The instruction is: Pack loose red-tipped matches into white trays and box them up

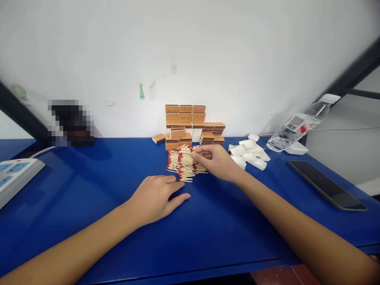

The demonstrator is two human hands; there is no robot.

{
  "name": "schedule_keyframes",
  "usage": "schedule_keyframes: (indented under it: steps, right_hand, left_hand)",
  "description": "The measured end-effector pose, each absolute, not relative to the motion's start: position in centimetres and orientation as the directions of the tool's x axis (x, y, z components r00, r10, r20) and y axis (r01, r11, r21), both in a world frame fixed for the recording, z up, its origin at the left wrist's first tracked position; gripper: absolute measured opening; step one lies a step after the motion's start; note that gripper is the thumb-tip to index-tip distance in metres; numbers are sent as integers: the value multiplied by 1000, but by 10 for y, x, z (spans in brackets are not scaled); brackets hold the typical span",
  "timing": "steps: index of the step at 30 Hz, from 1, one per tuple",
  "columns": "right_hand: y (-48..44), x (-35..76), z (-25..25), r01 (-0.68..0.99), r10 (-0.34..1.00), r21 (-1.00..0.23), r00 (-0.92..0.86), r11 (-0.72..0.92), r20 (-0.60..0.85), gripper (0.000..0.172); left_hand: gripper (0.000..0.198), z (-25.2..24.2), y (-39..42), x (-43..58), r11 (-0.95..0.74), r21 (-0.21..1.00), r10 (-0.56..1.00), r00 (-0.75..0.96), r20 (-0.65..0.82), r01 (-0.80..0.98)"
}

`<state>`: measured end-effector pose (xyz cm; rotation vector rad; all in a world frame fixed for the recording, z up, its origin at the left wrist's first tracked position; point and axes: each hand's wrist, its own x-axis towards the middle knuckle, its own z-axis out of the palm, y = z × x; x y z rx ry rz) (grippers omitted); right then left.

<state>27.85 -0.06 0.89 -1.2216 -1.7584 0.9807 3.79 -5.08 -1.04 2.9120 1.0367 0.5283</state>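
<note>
A heap of red-tipped matches [181, 166] lies on the blue table [89, 190], in front of a stack of orange matchboxes [185, 118] against the wall. My right hand [215, 160] reaches onto the heap, its fingers curled and pinching some matches at the top. My left hand [157, 198] rests palm down on the table just before the heap, fingers loosely stretched, holding nothing.
Several white inner trays [249, 154] lie right of the matches. A clear water bottle [297, 128] lies tilted at the back right, and a black phone [326, 184] lies near the right edge. A white power strip [14, 174] sits at the far left. The table's front edge runs below.
</note>
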Motion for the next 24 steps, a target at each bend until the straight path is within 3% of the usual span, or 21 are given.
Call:
schedule_keyframes:
  steps: [24]
  right_hand:
    - [-4, 281, 7, 623, 854, -590, -305, 514, 422, 19]
  left_hand:
    - [40, -11, -43, 35, -748, 124, 657, 700, 279, 652]
